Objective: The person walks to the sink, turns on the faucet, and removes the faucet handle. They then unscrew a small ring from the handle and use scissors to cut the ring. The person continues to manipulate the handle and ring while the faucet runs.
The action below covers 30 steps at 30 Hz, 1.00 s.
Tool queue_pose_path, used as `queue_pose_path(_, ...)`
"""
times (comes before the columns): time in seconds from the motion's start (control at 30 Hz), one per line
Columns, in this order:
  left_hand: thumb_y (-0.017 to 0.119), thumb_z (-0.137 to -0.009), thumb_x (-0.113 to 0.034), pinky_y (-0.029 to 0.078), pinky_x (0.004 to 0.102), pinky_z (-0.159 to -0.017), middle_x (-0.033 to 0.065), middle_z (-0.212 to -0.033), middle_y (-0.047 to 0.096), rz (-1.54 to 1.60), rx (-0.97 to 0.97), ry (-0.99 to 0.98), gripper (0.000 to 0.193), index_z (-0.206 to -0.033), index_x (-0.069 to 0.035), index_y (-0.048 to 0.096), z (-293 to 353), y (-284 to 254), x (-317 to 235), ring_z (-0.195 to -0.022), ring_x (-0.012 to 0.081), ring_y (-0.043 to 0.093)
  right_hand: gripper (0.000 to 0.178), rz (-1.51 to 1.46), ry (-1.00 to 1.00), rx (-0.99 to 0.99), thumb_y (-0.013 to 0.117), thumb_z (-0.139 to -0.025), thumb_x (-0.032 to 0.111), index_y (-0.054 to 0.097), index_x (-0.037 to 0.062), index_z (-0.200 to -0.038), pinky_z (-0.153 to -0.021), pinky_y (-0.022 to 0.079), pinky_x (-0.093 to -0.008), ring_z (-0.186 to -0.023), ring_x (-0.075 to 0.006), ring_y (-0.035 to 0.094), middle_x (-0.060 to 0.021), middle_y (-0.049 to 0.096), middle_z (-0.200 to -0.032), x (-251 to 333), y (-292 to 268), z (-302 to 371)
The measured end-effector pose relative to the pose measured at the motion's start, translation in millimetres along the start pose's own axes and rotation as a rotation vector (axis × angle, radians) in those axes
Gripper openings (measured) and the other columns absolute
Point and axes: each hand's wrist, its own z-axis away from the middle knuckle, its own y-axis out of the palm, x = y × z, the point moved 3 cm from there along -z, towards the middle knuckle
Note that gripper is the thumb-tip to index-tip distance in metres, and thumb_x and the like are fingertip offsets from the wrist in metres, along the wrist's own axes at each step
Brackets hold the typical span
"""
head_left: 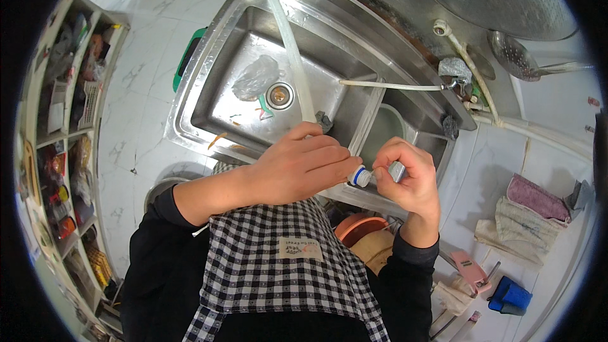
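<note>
My left hand (310, 161) is wrapped round something mostly hidden in the fingers. A white fitting with a blue ring (361, 176) sticks out from its fingertips. A long translucent hose (288, 38) runs down across the sink to this hand; whether it joins the fitting is hidden. My right hand (408, 177) is closed just right of the fitting, its thumb and fingers gripping a small silver-grey block-like piece (397, 171). Both hands are above the front edge of the steel sink (221, 136).
The left basin holds a clear plastic bag (256, 76), a green-and-white tool (264, 109) and food scraps near the drain (280, 95). A pale tub (386, 123) sits in the right basin, near a scouring pad (449, 126). Shelves (79, 133) line the left; towels (529, 218) hang right.
</note>
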Motion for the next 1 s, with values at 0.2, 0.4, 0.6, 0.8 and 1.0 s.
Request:
queue_pose_path(0.2,0.085,-0.073,-0.011,0.045,0.0344,-0.08,0.0023,-0.102,0.07,0.018,-0.085,-0.024,0.047,-0.117,-0.007,0.07,-0.2,-0.5,1.5,-0.091,0.0179,0.068,0.018,-0.103,0.047,-0.016,0.071,-0.072,-0.011,0.064,-0.0006,-0.085,-0.061,0.05,-0.0262,-0.068,-0.0146,0.063,-0.0073,0.064,-0.081,-1.1,1.5,9.1)
queue_pose_path(0.4,0.083,-0.075,-0.008,0.045,0.0335,-0.081,0.0046,-0.101,0.072,0.128,-0.1,-0.205,0.045,-0.118,-0.006,0.071,-2.7,-4.5,7.9,-0.09,0.0204,0.068,0.017,-0.096,0.001,0.007,0.074,-0.072,-0.009,0.064,0.0005,-0.083,-0.059,0.05,-0.028,-0.066,-0.0166,0.064,-0.0078,0.064,-0.079,8.8,16.6,15.1)
queue_pose_path(0.6,0.078,-0.084,-0.01,0.044,0.0344,-0.076,0.0043,-0.094,0.07,0.264,-0.089,-0.358,0.033,-0.116,-0.006,0.07,-3.1,-4.2,12.9,-0.082,0.021,0.065,0.02,-0.023,-0.013,-0.169,0.074,-0.073,-0.011,0.068,0.0,-0.089,-0.06,0.051,-0.0263,-0.068,-0.0146,0.064,-0.0079,0.067,-0.084,7.2,16.8,12.8)
queue_pose_path(0.8,0.076,-0.087,-0.012,0.044,0.0346,-0.072,0.0068,-0.089,0.068,0.45,-0.079,-0.476,0.03,-0.116,-0.004,0.07,-1.8,-2.4,13.0,-0.079,0.0219,0.063,0.028,0.131,-0.07,-0.371,0.083,-0.073,-0.007,0.072,0.0,-0.098,-0.063,0.053,-0.026,-0.072,-0.0154,0.066,-0.0093,0.07,-0.089,12.5,19.5,3.9)
queue_pose_path(1.0,0.076,-0.088,-0.011,0.046,0.0329,-0.073,0.0082,-0.094,0.069,0.476,-0.072,-0.509,0.032,-0.118,-0.003,0.07,-2.0,-4.6,12.7,-0.082,0.0212,0.064,0.026,0.426,-0.224,-0.451,0.085,-0.07,-0.004,0.073,0.0019,-0.092,-0.061,0.054,-0.0288,-0.07,-0.0204,0.067,-0.0083,0.07,-0.087,21.7,27.1,-4.6)
